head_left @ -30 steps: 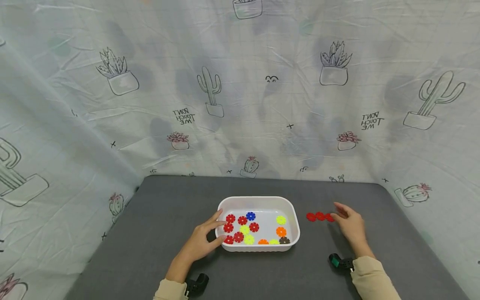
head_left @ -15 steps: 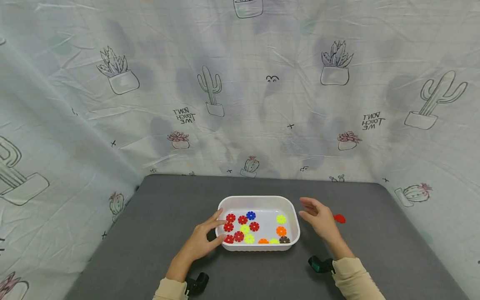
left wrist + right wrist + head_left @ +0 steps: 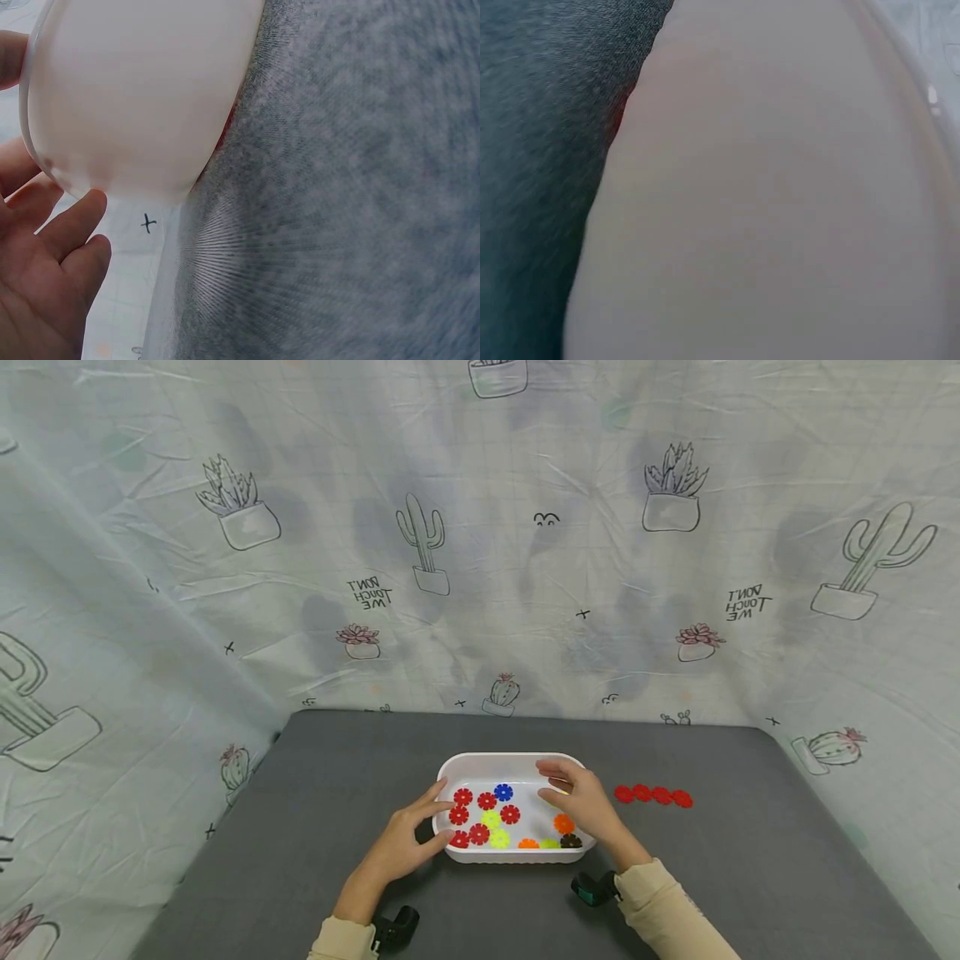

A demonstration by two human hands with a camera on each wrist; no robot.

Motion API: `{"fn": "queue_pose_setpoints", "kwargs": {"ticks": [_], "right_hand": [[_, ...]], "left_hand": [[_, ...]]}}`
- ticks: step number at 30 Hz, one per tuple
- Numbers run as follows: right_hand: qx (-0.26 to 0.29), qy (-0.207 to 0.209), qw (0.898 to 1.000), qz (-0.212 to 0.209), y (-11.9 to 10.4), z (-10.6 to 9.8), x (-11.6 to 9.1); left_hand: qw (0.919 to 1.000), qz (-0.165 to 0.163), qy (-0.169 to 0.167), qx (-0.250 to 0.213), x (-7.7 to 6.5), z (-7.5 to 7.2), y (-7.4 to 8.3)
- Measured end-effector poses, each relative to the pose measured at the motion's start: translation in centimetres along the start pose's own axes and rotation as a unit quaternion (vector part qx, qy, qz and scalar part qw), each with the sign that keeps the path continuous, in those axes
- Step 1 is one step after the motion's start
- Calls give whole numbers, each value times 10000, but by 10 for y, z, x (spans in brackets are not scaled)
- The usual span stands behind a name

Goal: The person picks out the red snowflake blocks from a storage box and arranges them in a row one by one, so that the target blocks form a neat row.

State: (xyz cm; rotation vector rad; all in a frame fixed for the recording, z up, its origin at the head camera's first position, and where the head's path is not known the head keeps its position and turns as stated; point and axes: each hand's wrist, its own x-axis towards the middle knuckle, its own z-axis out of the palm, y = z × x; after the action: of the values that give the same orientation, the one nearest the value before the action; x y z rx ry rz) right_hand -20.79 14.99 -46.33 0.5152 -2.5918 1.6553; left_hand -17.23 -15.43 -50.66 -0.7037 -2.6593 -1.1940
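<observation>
Right of lower centre, grey tabletop [image 3: 337, 768] separates the round-cornered white tray [image 3: 517, 856] from a row of four red discs [image 3: 662, 795]. The left hand [image 3: 401, 843] rests spread on its left rim; the right hand [image 3: 585, 803], thumb and fingers wide, hangs above mixed-colour notched discs [image 3: 510, 814].

A grey table [image 3: 360, 760] carries a white tray [image 3: 517, 857] and, beside it, four red discs [image 3: 662, 795] (in a row)
</observation>
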Motion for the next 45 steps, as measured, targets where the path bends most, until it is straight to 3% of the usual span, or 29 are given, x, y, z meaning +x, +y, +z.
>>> {"fn": "queue_pose_setpoints", "kwargs": {"ticks": [13, 22, 30, 45], "right_hand": [[322, -717, 9968, 155, 1, 31, 23], [-202, -890, 9943, 547, 6, 39, 26], [-806, -1246, 9845, 936, 9, 41, 27], [-1347, -1583, 9752, 763, 13, 47, 25]], "left_hand": [[9999, -15, 0, -152, -2, 4, 0], [9998, 51, 113, -130, 0, 2, 2], [10000, -33, 58, -36, 0, 1, 3], [10000, -85, 49, 11, 3, 0, 3]]}}
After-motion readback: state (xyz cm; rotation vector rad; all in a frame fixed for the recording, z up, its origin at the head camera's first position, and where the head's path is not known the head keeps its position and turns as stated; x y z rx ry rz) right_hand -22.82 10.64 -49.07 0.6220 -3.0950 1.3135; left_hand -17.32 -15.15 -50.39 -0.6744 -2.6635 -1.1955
